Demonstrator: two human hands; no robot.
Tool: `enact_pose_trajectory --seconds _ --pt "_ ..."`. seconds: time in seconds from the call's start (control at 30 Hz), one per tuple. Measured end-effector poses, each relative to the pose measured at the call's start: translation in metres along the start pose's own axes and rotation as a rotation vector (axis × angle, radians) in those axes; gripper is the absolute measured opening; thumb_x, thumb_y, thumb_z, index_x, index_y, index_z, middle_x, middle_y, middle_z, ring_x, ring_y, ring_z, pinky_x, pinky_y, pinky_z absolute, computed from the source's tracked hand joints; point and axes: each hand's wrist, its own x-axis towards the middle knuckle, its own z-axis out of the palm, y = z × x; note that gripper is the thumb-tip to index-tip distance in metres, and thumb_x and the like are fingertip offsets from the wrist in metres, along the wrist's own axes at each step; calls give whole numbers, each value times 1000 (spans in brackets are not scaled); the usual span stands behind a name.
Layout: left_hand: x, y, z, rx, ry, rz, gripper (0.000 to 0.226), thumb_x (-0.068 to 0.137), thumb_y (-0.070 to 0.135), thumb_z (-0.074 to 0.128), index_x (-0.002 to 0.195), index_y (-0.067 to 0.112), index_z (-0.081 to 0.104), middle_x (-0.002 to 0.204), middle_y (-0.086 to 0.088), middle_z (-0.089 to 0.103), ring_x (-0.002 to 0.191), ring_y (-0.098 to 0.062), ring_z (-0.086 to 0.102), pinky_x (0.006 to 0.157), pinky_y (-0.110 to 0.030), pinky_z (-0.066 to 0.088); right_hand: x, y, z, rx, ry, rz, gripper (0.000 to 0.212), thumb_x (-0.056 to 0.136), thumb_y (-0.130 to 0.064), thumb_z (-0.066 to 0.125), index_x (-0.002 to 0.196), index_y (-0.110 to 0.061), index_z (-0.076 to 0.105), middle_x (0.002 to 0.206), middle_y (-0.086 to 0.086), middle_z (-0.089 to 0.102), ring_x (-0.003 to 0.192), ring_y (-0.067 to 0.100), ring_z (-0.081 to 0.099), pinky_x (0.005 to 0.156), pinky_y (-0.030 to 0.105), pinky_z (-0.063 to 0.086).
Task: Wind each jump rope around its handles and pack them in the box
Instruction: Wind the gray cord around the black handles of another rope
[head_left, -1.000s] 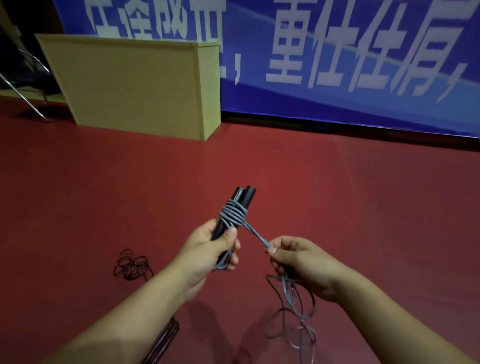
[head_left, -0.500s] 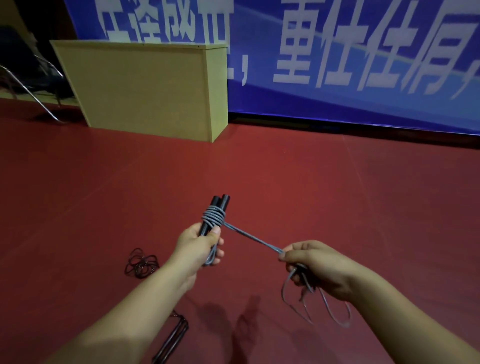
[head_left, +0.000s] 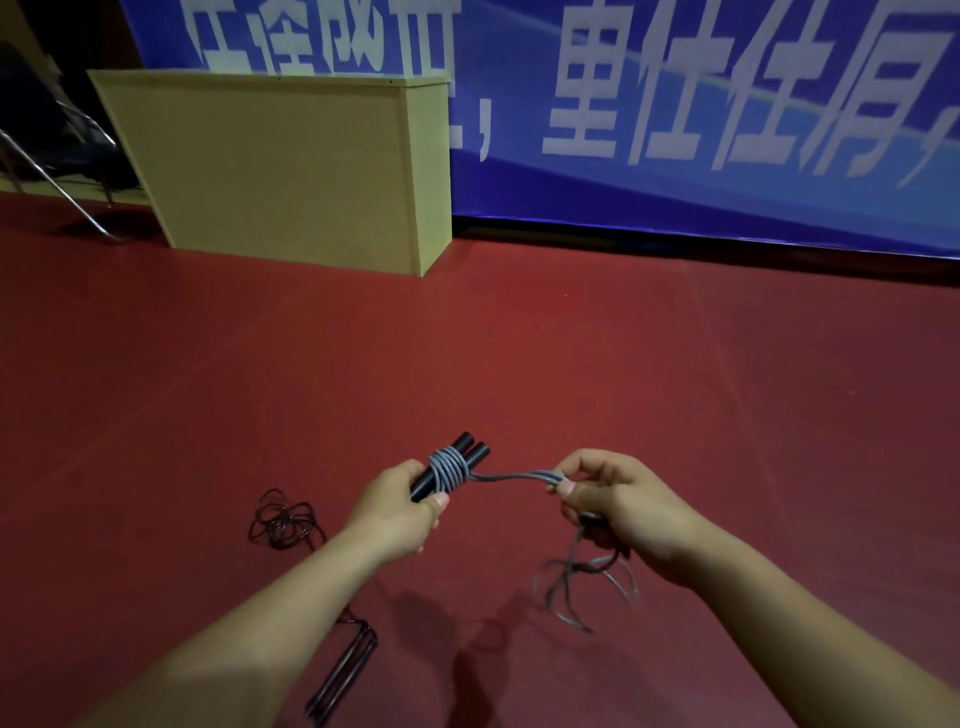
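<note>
The left hand is gripping the handles; the right hand is pinching the rope. Slack could be loosening the coils; the dangling tail risks tangling.

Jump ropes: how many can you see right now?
2. A grey rope is in the hands, part wound on its black handles. A dark rope lies on the floor, lower left, handles partly behind the left arm. More may be out of view.
</note>
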Motion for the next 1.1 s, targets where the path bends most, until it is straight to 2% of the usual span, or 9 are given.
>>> enact_pose_trajectory --seconds 0.1,0.17,0.3,0.47,0.73,0.83,0.93,1.03,1.1 --pt "-2 -3 1 367 -55 80 21 88 34 63 107 28 59 87 2 73 82 -19 70 75 -31 55 -2 1 1 -116 -7 -48 12 96 -3 54 85 -5 57 52 -1 46 43 8 32 43 20 24" --pt "-6 0 3 473 -139 123 26 87 36 63 112 29 58 94 0 73 92 -21 69 83 -33 54 -3 2 2 -231 2 -97 12 97 -9 57 85 -7 60 54 -3 46 48 9 33 46 22 26" --pt "-19 17 8 586 -291 239 20 90 35 61 107 25 56 100 -2 68 93 -23 64 72 -26 43 -4 1 1 -357 60 -209 13 97 -13 58 86 -12 65 57 -7 49 53 7 39 50 21 33" --pt "-33 32 13 606 -409 370 13 89 33 61 91 27 50 83 5 61 80 -20 59 64 -28 39 2 10 -12 -681 262 -396 11 94 -20 62 86 -27 67 65 -13 63 59 -1 55 61 27 48" --pt "-49 53 5 147 -680 452 14 90 25 62 103 19 61 81 1 57 71 -8 51 68 -29 42 4 17 -24 -879 441 -448 13 92 -29 64 91 -20 73 72 -7 66 75 18 65 68 32 47" --pt "-53 56 1 -114 -775 338 23 94 18 59 115 9 57 67 -2 45 54 -7 42 49 -21 38 5 20 -27 -801 460 -347 18 88 -36 68 83 -20 73 64 -5 66 64 10 62 62 28 44" --pt "-56 57 0 -282 -847 286 32 90 18 57 120 6 54 63 -2 42 54 -12 36 41 -18 29 10 21 -25 -634 449 -242 22 84 -39 73 70 -23 69 54 -8 60 53 2 51 57 27 41" --pt "-54 54 0 -411 -864 289 38 91 17 55 126 5 52 62 -3 43 47 -11 32 37 -17 25 9 19 -21 -505 357 -157 22 86 -29 73 67 -20 67 53 -11 58 53 -1 47 55 26 40" --pt "-52 52 -1 -465 -836 287 39 90 19 55 128 7 52 61 -3 45 40 -9 31 36 -17 23 6 17 -16 -536 267 -121 29 83 -7 70 61 -25 65 53 -14 57 51 -7 45 54 19 39"
